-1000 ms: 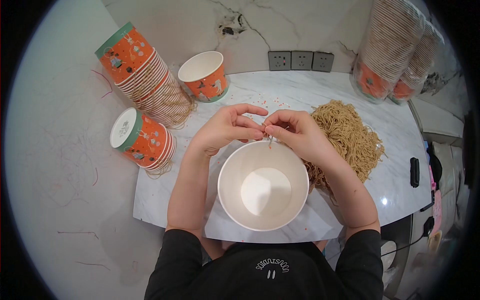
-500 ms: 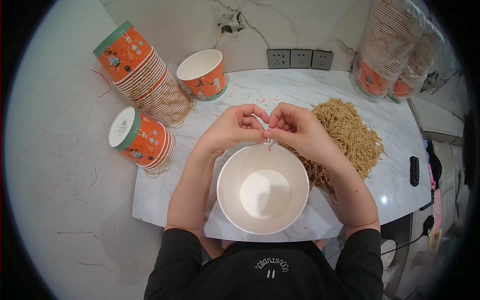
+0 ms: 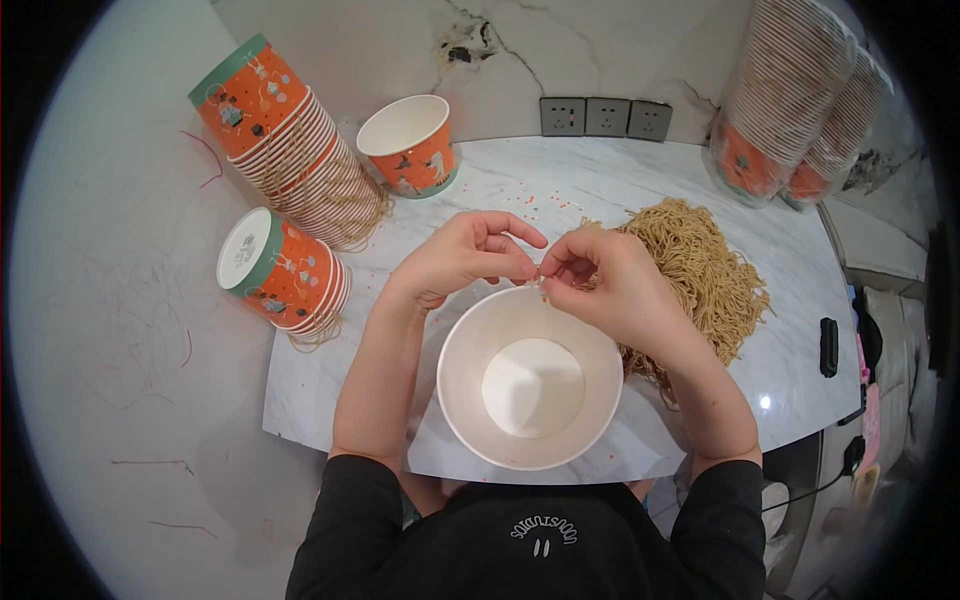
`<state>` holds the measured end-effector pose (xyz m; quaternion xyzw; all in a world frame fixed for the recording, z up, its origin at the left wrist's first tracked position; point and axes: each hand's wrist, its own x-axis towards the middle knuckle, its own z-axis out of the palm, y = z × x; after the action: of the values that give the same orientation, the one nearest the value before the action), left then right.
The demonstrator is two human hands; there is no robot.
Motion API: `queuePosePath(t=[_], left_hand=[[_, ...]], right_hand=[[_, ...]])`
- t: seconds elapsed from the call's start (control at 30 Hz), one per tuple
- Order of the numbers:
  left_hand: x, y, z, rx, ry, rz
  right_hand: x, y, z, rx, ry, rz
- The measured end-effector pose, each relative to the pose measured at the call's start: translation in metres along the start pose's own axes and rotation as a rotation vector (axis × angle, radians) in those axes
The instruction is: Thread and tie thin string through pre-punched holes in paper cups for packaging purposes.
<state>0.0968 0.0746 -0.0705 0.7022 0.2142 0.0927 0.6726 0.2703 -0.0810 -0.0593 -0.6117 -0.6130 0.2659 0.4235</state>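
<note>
Working with left hand (image 3: 455, 258) and right hand (image 3: 608, 278), nearly fingertip to fingertip, at far rim of bucket (image 3: 533, 400), over bench (image 3: 300, 390); cannot tell whether gripping anything. Could tip bucket by tugging, unbraced below.

A white-lined cup (image 3: 530, 390); tan strands (image 3: 705, 275) at its two o'clock; an orange, green-banded, figure-printed cup (image 3: 412, 160) at its eleven; white, grey-veined bench (image 3: 790, 340).
</note>
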Motion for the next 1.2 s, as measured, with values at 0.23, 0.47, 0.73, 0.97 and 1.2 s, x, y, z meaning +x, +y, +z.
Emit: queuePosePath(t=[0.23, 0.47, 0.73, 0.97, 1.2], left_hand=[[-0.016, 0.020, 0.004, -0.037, 0.051, -0.056], [-0.012, 0.008, -0.003, 0.113, -0.017, 0.082], [-0.005, 0.000, 0.003, -0.005, -0.164, 0.138], [-0.006, 0.002, -0.005, 0.065, -0.191, -0.010], [-0.011, 0.003, -0.006, 0.087, -0.138, 0.031]], right_hand=[[-0.005, -0.001, 0.015, -0.115, 0.160, -0.115], [-0.002, 0.003, 0.016, -0.013, 0.146, -0.111], [0.002, 0.003, -0.003, 0.156, -0.026, -0.057], [0.002, 0.002, -0.001, 0.052, -0.012, -0.146], [0.000, -0.003, 0.001, -0.031, 0.052, -0.200]])
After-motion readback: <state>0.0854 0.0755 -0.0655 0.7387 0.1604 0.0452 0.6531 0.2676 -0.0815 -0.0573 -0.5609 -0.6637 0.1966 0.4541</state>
